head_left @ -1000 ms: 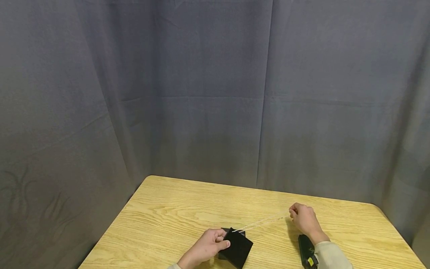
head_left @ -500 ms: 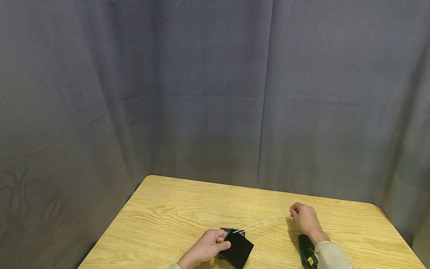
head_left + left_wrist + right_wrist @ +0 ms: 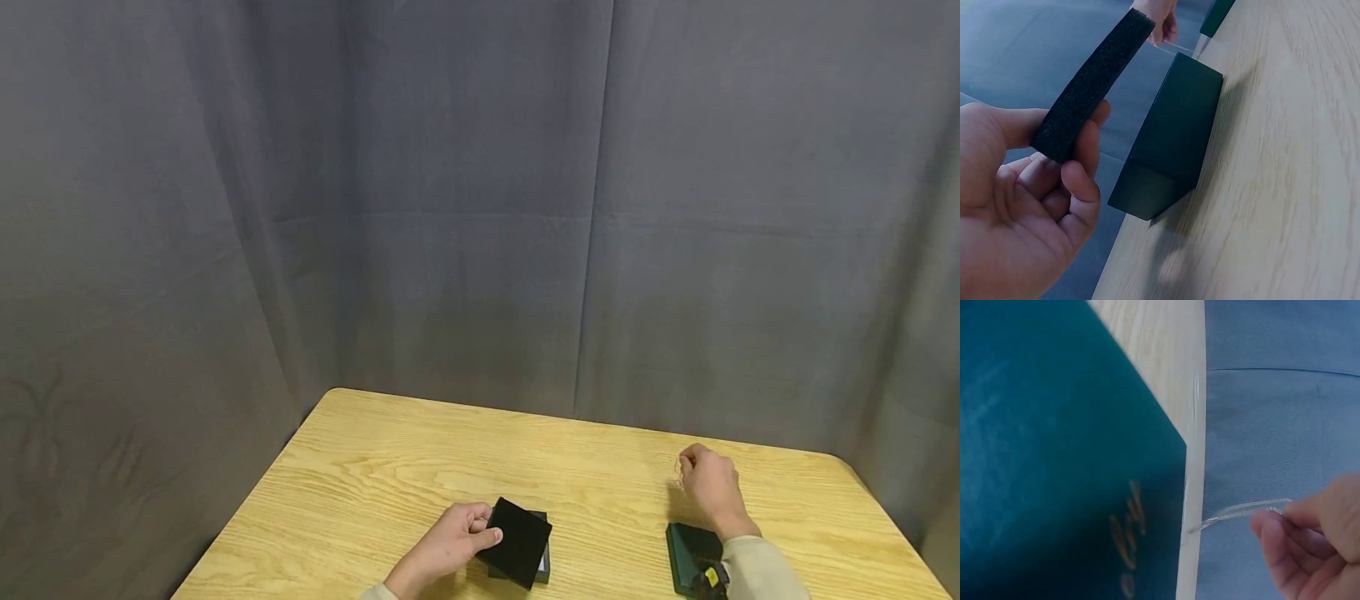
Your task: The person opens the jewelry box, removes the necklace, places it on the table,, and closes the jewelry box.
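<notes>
My left hand point(image 3: 446, 546) pinches a thin black foam pad point(image 3: 513, 542) between thumb and fingers, tilted over a dark green box point(image 3: 543, 571). In the left wrist view the pad point(image 3: 1094, 87) shows edge-on, apart from the box point(image 3: 1175, 125) standing on the table. Farther right, my right hand point(image 3: 712, 487) pinches a thin, pale necklace chain point(image 3: 1241, 511) between thumb and fingertips. The chain dangles in a loop beside the fingers, clear of the pad. Below the right wrist lies a green box lid point(image 3: 682, 558) with gold lettering, partly covered by the sleeve.
The pieces stand on a light wooden table point(image 3: 420, 450) with rounded corners. Grey curtains point(image 3: 465, 208) hang close behind its far edge and along the left side. A dark wrist device with a yellow patch point(image 3: 712, 577) sits by the right sleeve.
The chain, stretched between pad and right hand before, has come away from the pad and hangs loose. My right hand moved right; my left hand shifted slightly left with the pad, uncovering more of the box.
</notes>
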`<state>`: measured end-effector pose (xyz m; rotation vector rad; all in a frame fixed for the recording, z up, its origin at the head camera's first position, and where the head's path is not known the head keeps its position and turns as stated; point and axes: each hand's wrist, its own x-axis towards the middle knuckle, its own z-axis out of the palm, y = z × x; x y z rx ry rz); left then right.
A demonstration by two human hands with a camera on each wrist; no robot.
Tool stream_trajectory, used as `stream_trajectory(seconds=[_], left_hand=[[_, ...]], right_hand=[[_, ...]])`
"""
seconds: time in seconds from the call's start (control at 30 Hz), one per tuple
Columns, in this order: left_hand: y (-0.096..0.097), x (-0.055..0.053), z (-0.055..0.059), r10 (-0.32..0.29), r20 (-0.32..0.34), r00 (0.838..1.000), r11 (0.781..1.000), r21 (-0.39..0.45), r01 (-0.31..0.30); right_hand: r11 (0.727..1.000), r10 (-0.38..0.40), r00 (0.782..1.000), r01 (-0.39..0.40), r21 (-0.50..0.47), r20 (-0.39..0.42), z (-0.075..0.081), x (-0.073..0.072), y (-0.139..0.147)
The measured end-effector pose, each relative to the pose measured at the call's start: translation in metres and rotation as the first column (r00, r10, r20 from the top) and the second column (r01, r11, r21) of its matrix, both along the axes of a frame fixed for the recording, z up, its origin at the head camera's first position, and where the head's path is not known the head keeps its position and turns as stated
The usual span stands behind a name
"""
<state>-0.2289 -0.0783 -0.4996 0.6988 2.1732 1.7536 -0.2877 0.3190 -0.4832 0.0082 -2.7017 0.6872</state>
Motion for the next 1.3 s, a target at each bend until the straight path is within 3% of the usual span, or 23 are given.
stream_trajectory(seconds=[0.2,0.67,1.0,1.3], left_hand=[[0.000,-0.001,0.000,0.021,0.011,1.000,1.000,-0.018,-0.021],[0.000,0.000,0.003,0.041,0.025,0.999,0.999,0.003,-0.041],[0.001,0.000,0.004,0.055,0.067,0.996,0.998,0.009,-0.056],[0.002,0.000,0.005,0.072,0.057,0.996,0.997,0.020,-0.074]], right_hand=[[0.998,0.035,0.999,-0.034,0.055,-0.025,-0.002,0.001,-0.006],[0.969,0.194,0.974,-0.210,0.133,0.119,-0.011,0.009,-0.036],[0.959,0.203,0.964,-0.231,0.163,0.174,-0.016,0.012,-0.049],[0.946,0.216,0.957,-0.254,0.200,0.194,-0.019,0.013,-0.055]])
